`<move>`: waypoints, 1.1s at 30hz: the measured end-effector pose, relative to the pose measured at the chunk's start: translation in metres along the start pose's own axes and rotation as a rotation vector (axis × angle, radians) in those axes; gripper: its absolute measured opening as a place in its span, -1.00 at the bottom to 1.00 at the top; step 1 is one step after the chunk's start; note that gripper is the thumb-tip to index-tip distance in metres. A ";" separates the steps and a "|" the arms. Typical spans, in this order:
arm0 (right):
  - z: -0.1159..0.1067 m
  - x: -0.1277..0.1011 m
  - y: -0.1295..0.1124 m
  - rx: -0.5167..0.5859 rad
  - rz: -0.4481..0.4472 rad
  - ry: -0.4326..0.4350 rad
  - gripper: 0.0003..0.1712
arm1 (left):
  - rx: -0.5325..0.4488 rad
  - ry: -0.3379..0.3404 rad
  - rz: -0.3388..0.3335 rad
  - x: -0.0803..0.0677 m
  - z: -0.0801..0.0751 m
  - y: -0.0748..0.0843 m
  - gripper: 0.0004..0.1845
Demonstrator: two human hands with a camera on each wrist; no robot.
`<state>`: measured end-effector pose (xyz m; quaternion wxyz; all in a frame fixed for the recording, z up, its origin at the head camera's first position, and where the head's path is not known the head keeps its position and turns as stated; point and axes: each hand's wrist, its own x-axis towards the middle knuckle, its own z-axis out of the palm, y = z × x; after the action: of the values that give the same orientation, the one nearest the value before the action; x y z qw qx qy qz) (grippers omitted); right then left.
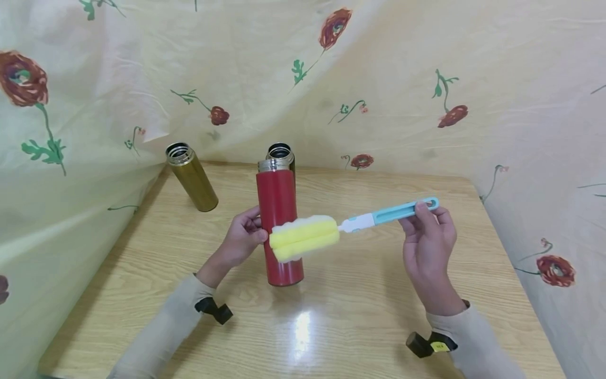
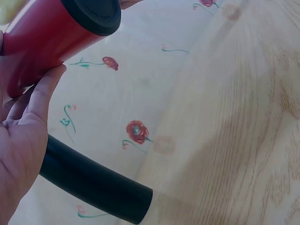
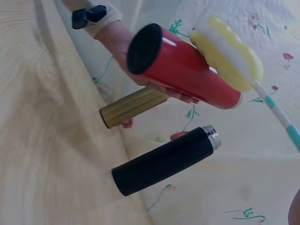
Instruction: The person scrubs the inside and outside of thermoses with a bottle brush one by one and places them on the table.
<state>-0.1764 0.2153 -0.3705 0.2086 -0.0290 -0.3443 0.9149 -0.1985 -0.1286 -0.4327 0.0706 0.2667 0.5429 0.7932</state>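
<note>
Two hands busy: left hand [image 1: 242, 237] gripped red flask [image 1: 279, 226] above worktop [image 1: 360, 305]; right hand [image 1: 428, 242] held sponge brush [image 1: 305, 238] outside flask, not yet inserted; scrubbing remained.

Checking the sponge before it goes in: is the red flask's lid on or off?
Off. The red flask shows a bare metal mouth with no cap, held upright by the left hand.

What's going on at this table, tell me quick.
A person is handling a red flask and a sponge brush. The left hand grips the flask, lifted off the wooden table, its mouth open. The right hand holds the brush by its blue handle, with the yellow sponge head beside the flask's side, not inside it. A gold flask and a black flask stand behind, uncapped.
</note>
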 end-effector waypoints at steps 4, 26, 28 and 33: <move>-0.007 -0.008 0.000 -0.033 0.019 -0.001 -0.93 | -0.020 0.012 0.011 0.003 -0.001 0.001 -0.23; -0.042 -0.041 0.002 -0.097 0.113 -0.054 -0.94 | -0.169 0.129 0.058 0.009 0.000 0.014 -0.31; -0.045 -0.042 0.005 -0.114 0.119 -0.042 -0.95 | -0.174 0.128 0.061 0.009 0.001 0.015 -0.31; -0.052 -0.044 0.012 -0.131 0.133 -0.020 -0.94 | -0.177 0.113 0.070 0.009 0.002 0.014 -0.32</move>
<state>-0.1310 0.2214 -0.4218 0.1415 -0.0564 -0.4028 0.9025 -0.2027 -0.1295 -0.4163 0.0353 0.2328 0.4640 0.8539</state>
